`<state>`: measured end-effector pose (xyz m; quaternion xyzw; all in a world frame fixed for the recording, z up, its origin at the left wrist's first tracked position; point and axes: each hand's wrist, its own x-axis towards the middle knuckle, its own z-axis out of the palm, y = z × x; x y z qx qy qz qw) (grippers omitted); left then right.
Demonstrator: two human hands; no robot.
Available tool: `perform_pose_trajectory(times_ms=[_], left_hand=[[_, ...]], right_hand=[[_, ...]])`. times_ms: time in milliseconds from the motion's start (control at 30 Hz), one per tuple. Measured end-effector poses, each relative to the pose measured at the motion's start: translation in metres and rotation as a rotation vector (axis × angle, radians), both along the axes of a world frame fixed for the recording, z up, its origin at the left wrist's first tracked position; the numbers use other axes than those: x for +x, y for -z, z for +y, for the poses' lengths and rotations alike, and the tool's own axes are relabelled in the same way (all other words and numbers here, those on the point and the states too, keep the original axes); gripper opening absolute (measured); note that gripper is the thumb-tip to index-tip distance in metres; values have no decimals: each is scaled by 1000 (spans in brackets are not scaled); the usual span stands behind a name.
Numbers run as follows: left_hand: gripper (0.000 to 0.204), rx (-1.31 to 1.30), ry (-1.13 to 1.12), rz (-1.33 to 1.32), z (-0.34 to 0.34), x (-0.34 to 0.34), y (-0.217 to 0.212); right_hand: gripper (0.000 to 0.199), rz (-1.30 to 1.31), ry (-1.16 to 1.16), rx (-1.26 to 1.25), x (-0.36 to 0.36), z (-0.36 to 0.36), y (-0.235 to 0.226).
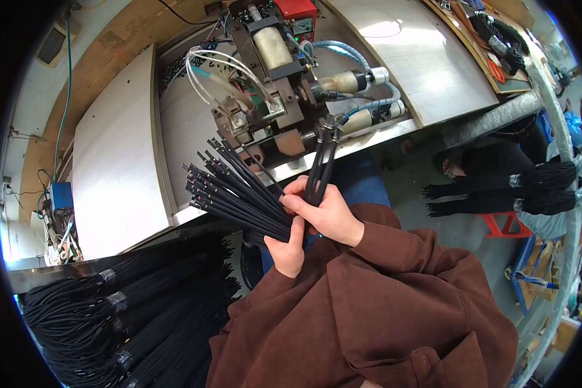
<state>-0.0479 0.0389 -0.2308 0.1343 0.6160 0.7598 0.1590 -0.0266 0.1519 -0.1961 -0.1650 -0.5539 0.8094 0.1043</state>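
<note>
My left hand (287, 255) is closed around a thick bundle of black cords (236, 197). Their cut ends, several with light tips, fan out toward the upper left. Just right of it, my right hand (330, 216) pinches a single black cord (263, 172) between thumb and fingertips. This cord slants up to the front of a bench machine (273, 48) with air cylinders; where its tip meets the machine is hard to see. Also held in my right hand is a smaller bunch of black cords (321, 165), with metal-looking pieces at their upper ends.
White boards (113, 161) flank the machine on the bench. A red box (297, 16) stands behind it. Bundled black cords (71, 317) lie at lower left. On the right, more cord bundles (485, 194) lie near a red stool (507, 224) and another person (456, 168).
</note>
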Motion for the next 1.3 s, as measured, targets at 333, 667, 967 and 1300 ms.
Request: perform_pose_trajectory(times_ms=[333, 667, 967, 1300], left_hand=[[13, 33, -38, 4, 3, -8, 0], [13, 52, -62, -28, 1, -13, 4], [21, 44, -59, -23, 0, -13, 10], [22, 47, -58, -26, -4, 7, 21]], right_hand=[[11, -2, 174, -63, -15, -6, 5], [15, 16, 178, -69, -23, -8, 6], [15, 23, 4, 48, -21, 2, -7], [8, 36, 188, 89, 4, -12, 15]])
